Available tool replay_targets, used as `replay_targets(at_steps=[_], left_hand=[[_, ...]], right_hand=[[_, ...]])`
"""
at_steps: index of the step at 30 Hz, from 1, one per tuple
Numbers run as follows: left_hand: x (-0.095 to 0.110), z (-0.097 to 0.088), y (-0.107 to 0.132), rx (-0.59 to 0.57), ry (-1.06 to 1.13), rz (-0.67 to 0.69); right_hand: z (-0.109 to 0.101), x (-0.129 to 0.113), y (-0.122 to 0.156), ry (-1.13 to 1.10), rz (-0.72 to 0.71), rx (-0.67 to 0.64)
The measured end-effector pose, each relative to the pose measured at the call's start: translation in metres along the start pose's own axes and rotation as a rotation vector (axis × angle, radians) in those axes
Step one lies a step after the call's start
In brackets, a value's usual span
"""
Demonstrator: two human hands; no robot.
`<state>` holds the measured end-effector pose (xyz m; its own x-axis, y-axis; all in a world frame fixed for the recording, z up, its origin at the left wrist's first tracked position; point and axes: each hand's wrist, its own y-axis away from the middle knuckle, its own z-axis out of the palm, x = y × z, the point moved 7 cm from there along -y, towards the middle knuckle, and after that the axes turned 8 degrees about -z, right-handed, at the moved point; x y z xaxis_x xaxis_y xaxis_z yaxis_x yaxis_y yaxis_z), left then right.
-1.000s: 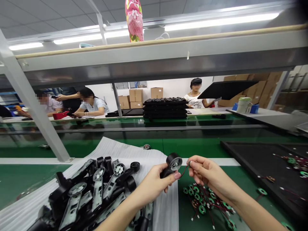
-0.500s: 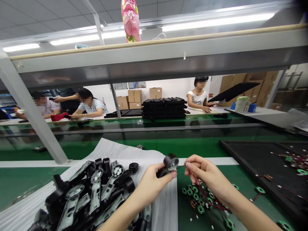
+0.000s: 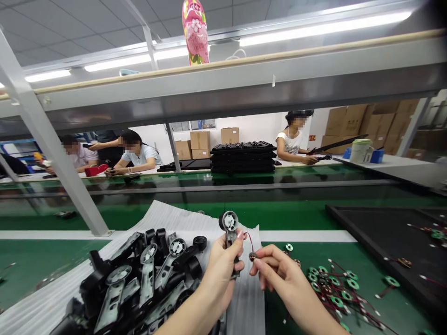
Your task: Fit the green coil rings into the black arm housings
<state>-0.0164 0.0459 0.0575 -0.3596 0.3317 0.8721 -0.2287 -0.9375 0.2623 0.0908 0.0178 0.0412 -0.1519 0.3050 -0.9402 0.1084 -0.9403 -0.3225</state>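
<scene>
1. The left hand (image 3: 223,270) grips a black plastic arm (image 3: 230,237) with a round metal end, just above a white foam sheet (image 3: 249,302).
2. The right hand (image 3: 282,279) pinches a small dark round piece (image 3: 252,256) on a thin red wire (image 3: 249,240).
3. Green rings (image 3: 335,288) with wires lie on the green table (image 3: 300,321), beside the foam.

We see a black part (image 3: 230,232) with a silver-grey disc, and a thin dark red wire (image 3: 248,238) just beside it. Below lies a heap of matching black-and-silver parts (image 3: 146,274) on a white ribbed foam sheet (image 3: 164,218). The glossy green surface (image 3: 289,216) has a white strip (image 3: 303,236) along it. Green rings (image 3: 352,284) trail red wires. Higher up, we see a pink floral bottle (image 3: 194,32) and brown cardboard boxes (image 3: 349,121).
</scene>
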Motion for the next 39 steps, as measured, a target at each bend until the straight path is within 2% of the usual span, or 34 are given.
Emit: replay_targets(at_steps=[7, 10, 15, 19, 22, 25, 32, 39], left_hand=[[-0.020, 0.000, 0.000, -0.015, 0.138, -0.123], [-0.018, -0.001, -0.001, -0.015, 0.102, -0.114], [-0.007, 0.002, -0.003, -0.082, -0.016, -0.077], [-0.006, 0.006, -0.004, -0.146, -0.079, -0.083], [-0.008, 0.010, -0.003, -0.184, -0.129, -0.082], [-0.008, 0.011, -0.002, -0.176, -0.165, -0.083], [-0.005, 0.018, 0.005, -0.168, -0.280, -0.062], [-0.003, 0.013, 0.002, -0.135, -0.364, 0.023]], right_hand=[[0.013, 0.008, 0.001, -0.041, 0.026, -0.041], [0.009, 0.005, 0.001, -0.010, 0.018, -0.025], [-0.018, -0.007, -0.004, 0.073, -0.053, 0.121], [-0.028, -0.011, -0.008, 0.008, -0.032, 0.105], [-0.024, -0.014, -0.008, -0.027, -0.008, 0.049], [-0.018, -0.015, -0.006, -0.051, 0.027, 0.001], [-0.016, -0.016, -0.004, -0.012, 0.013, 0.026], [-0.019, -0.016, -0.005, 0.014, -0.008, 0.031]])
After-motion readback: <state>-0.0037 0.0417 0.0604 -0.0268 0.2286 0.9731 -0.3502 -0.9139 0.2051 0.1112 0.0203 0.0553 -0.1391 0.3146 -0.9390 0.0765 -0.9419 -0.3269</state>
